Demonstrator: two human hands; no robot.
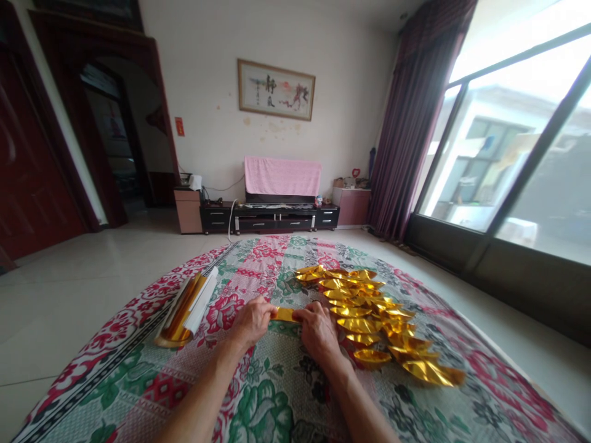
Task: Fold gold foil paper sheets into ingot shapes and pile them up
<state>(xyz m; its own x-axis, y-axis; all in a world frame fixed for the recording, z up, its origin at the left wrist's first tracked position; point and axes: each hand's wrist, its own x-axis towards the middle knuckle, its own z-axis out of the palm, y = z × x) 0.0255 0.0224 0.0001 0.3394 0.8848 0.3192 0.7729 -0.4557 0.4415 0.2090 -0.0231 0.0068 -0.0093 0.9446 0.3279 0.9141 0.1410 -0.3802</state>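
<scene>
A narrow folded strip of gold foil paper [284, 314] lies between my two hands on a flowered cloth [258, 394]. My left hand [253, 321] pinches its left end with curled fingers. My right hand [317, 328] presses and grips its right end, fingers closed. Just right of my right hand spreads a pile of several folded gold paper ingots [369, 317]. To the left of my left hand rests a stack of flat gold foil sheets [184, 307], partly curled.
The cloth lies on a pale tiled floor [60, 301]. At the far wall stands a low dark TV cabinet [272, 216] with a pink cloth draped over the screen. Large windows [508, 154] with purple curtains fill the right side. A dark doorway opens at the left.
</scene>
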